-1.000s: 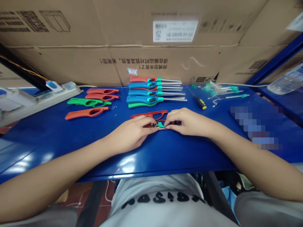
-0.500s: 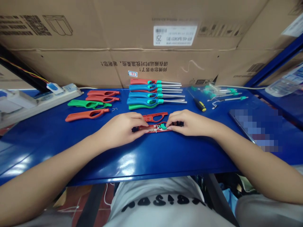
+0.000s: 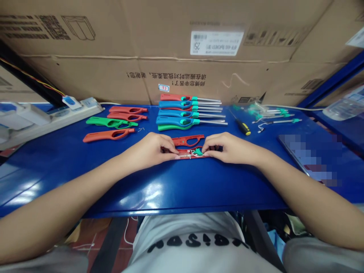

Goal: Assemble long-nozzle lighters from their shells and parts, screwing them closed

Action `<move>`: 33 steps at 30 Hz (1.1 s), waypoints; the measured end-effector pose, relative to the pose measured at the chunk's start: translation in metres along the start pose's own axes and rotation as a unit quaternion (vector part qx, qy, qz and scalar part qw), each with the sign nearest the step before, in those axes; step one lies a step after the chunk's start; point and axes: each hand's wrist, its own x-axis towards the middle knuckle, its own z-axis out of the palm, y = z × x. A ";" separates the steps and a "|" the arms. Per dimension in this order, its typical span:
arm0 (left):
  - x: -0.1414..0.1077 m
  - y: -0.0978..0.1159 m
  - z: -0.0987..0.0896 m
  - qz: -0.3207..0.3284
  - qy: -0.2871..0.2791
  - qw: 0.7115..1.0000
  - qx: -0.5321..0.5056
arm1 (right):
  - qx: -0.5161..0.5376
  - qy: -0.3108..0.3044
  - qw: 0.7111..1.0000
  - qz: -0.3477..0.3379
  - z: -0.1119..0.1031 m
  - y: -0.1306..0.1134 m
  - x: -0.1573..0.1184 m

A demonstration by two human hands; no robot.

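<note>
On the blue table in front of me lies an opened red lighter handle shell (image 3: 185, 152) with a thin metal part and white wires inside. Its green trigger (image 3: 198, 152) sits toward the right end. My left hand (image 3: 153, 149) pinches the shell's left part between thumb and fingers. At the right end, my right hand (image 3: 224, 148) has thumb and fingers closed on the shell beside the trigger; the fingertips hide that end. Just behind lies the matching red half shell (image 3: 182, 141), with a loop-shaped opening.
Behind my hands lie several lighters (image 3: 173, 120) with metal tubes. Red and green handle shells (image 3: 99, 136) are at left, near a power strip (image 3: 88, 108). A screwdriver (image 3: 243, 127), wired metal tubes (image 3: 280, 121) and a blurred flat device (image 3: 307, 159) are at right. A cardboard box (image 3: 99, 76) stands behind.
The view has shifted slightly, so everything on the table appears a little farther right. My left fingers have drawn closer together at the shell's left part; my right hand keeps its grip.
</note>
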 end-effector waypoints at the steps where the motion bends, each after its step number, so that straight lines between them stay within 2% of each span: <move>1: 0.000 0.000 -0.001 -0.002 -0.004 1.000 -0.004 | 0.000 -0.002 1.000 0.001 0.000 0.000 0.000; 8: -0.001 -0.001 -0.008 0.002 -0.042 0.999 -0.002 | -0.010 -0.031 0.999 -0.015 -0.006 0.000 -0.004; 15: -0.001 -0.003 -0.007 0.020 -0.034 0.999 -0.002 | -0.004 -0.037 0.999 -0.025 -0.009 0.000 -0.005; 22: -0.001 -0.003 -0.006 0.011 -0.027 1.000 0.004 | -0.021 -0.041 0.999 -0.023 -0.008 0.001 -0.007; 26: -0.002 -0.003 -0.007 0.019 -0.029 0.999 0.012 | -0.018 -0.040 0.998 -0.044 -0.008 0.000 -0.007; 28: -0.002 -0.002 -0.007 0.018 -0.029 0.999 0.019 | -0.015 -0.016 0.998 -0.051 -0.006 0.002 -0.005; 33: -0.002 0.001 -0.007 0.020 -0.030 0.999 0.010 | -0.072 0.134 0.987 -0.056 0.006 0.020 0.003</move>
